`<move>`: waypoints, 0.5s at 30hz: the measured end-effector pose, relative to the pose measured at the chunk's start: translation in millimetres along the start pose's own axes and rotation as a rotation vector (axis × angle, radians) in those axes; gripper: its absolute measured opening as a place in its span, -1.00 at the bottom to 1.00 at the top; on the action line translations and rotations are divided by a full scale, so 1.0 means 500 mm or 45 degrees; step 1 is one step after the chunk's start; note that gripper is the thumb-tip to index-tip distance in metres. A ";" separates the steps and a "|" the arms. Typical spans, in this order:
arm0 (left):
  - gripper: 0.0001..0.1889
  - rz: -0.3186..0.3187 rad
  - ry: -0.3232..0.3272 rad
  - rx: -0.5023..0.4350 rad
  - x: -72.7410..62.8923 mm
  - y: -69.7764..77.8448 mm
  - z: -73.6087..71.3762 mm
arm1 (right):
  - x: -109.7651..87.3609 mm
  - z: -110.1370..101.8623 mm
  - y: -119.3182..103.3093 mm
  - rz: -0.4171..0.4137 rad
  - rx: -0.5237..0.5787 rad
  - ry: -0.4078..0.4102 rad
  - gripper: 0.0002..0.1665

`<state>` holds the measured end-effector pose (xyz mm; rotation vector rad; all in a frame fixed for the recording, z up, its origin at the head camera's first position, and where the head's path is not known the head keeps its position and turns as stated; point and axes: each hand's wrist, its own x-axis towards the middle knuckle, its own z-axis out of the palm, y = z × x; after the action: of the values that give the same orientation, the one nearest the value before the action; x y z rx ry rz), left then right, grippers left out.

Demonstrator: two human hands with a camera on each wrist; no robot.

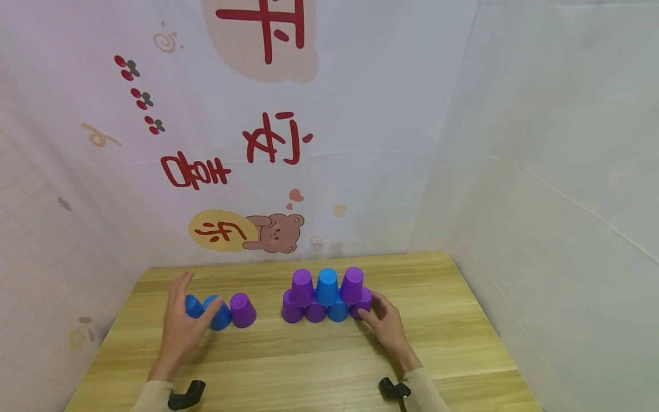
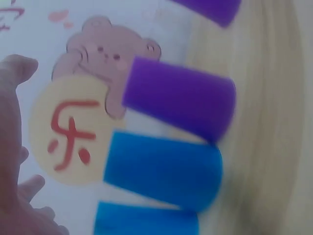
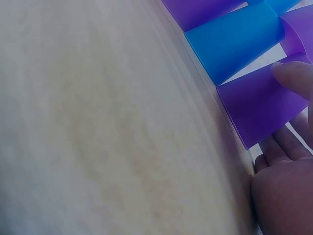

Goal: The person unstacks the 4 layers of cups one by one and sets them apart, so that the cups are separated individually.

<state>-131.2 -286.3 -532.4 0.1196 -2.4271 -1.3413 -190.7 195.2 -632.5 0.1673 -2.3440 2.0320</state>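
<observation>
Seven-odd cups aside, a two-tier stack of upside-down cups stands right of centre in the head view. Its upper row is a purple cup (image 1: 302, 286), a blue cup (image 1: 326, 286) and another purple cup (image 1: 352, 285). My right hand (image 1: 388, 327) holds the purple cup at the lower row's right end (image 3: 264, 100), thumb on the near side and fingers round the far side. On the left, my left hand (image 1: 183, 329) is spread over two blue cups (image 1: 220, 316), partly hiding them, holding nothing. A single purple cup (image 1: 243, 311) stands just right of them.
The wooden table (image 1: 288, 366) meets a white cloth backdrop (image 1: 381, 171) behind the cups, printed with a bear (image 1: 278, 233) and red characters. Cloth also hangs along both sides. A dark strap (image 1: 187, 395) sits on the left sleeve, another (image 1: 394, 389) on the right.
</observation>
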 end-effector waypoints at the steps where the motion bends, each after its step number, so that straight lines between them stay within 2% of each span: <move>1: 0.04 0.030 0.008 -0.006 0.002 0.007 0.005 | 0.001 0.000 0.001 0.003 0.001 0.002 -0.31; 5: 0.00 0.125 0.020 -0.025 0.007 0.035 0.026 | 0.002 -0.001 0.001 0.023 0.011 0.000 -0.31; 15: -0.01 0.252 -0.035 -0.081 0.004 0.088 0.082 | 0.006 -0.002 0.000 0.035 0.007 0.006 -0.30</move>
<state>-143.2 -229.9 -515.3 -0.1529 -2.3446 -1.3363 -193.8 195.8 -632.2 0.1305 -2.3509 2.0490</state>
